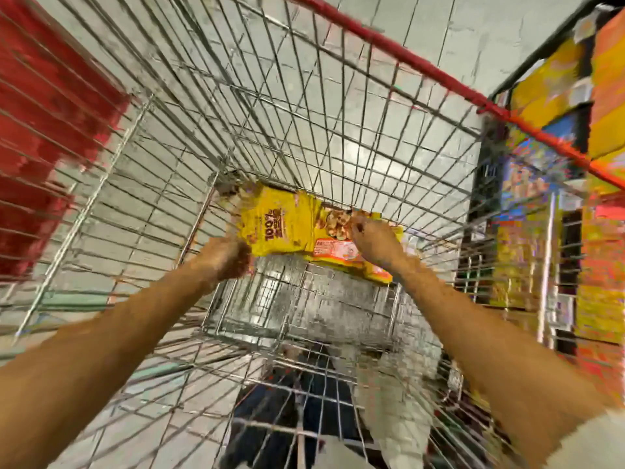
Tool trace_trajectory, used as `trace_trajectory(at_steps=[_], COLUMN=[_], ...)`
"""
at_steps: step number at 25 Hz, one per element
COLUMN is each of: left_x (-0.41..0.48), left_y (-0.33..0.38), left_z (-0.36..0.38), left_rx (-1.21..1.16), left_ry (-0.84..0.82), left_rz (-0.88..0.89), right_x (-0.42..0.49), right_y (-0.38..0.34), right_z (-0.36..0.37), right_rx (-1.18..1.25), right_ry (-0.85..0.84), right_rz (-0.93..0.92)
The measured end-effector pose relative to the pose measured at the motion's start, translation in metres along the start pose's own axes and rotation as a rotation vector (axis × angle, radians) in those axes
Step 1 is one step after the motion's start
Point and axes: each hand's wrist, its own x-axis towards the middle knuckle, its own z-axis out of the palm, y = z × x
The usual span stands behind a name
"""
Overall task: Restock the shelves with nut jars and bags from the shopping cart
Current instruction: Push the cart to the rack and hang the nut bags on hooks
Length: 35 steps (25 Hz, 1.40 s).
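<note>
Fingers of the left hand (230, 255) curl round the near corner of the yellow nut bags (284, 228); those of the right hand (372, 243) pinch the opposite end. The bags lie stacked at the far end of the shopping cart (304, 130). They are probably light, soft and slick, best gripped by both edges.

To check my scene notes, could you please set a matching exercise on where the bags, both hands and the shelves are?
1 bags
2 left hand
3 right hand
4 shelves

a outside the cart, at right
b bags' left end
c cart bottom
d bags' right end

Pairs: 1-c, 2-b, 3-d, 4-a
</note>
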Motion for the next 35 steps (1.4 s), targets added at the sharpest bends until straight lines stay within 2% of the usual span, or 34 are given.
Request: trace_trajectory(at_steps=[3,6,9,11,13,14,16,18,20,21,23,25,28,30,35], left_x=[0.069,0.145,0.208,0.225,0.236,0.240,0.242,0.230,0.212,0.203,0.186,0.174,0.172,0.179,0.194], left_y=[-0.026,-0.059,-0.097,-0.114,-0.120,-0.122,-0.124,-0.138,-0.159,-0.169,-0.185,-0.196,-0.207,-0.207,-0.207], left_z=[0.017,0.040,0.059,0.071,0.083,0.087,0.088,0.079,0.062,0.055,0.043,0.034,0.023,0.013,-0.012], left_rx=[-0.213,-0.442,-0.659,-0.756,-0.856,-0.889,-0.976,-0.933,-0.795,-0.761,-0.715,-0.652,-0.591,-0.590,-0.498], left_ry=[0.036,0.088,0.100,0.099,0.076,0.055,-0.051,-0.074,0.008,0.037,0.091,0.126,0.082,0.026,0.035], left_rz=[-0.131,-0.196,-0.243,-0.245,-0.243,-0.244,-0.254,-0.263,-0.305,-0.352,-0.430,-0.452,-0.515,-0.520,-0.435], right_x=[0.083,0.163,0.219,0.232,0.231,0.223,0.196,0.167,0.151,0.151,0.172,0.214,0.258,0.256,0.227], right_y=[-0.022,-0.040,-0.035,-0.020,-0.008,-0.007,-0.009,-0.002,0.004,0.006,0.001,-0.006,-0.005,-0.001,0.002], right_z=[0.050,0.114,0.165,0.181,0.191,0.194,0.201,0.204,0.198,0.194,0.189,0.188,0.205,0.227,0.254], right_rx=[-0.083,-0.073,-0.389,-0.575,-0.680,-0.686,-0.593,-0.300,-0.043,-0.002,0.038,-0.046,-0.392,-0.533,-0.459], right_ry=[-0.104,-0.201,-0.199,-0.194,-0.115,-0.075,-0.105,-0.229,-0.373,-0.375,-0.200,-0.036,-0.085,-0.092,-0.120], right_rz=[-0.156,-0.211,-0.276,-0.293,-0.332,-0.371,-0.443,-0.378,-0.210,-0.169,-0.196,-0.262,-0.233,-0.165,-0.123])
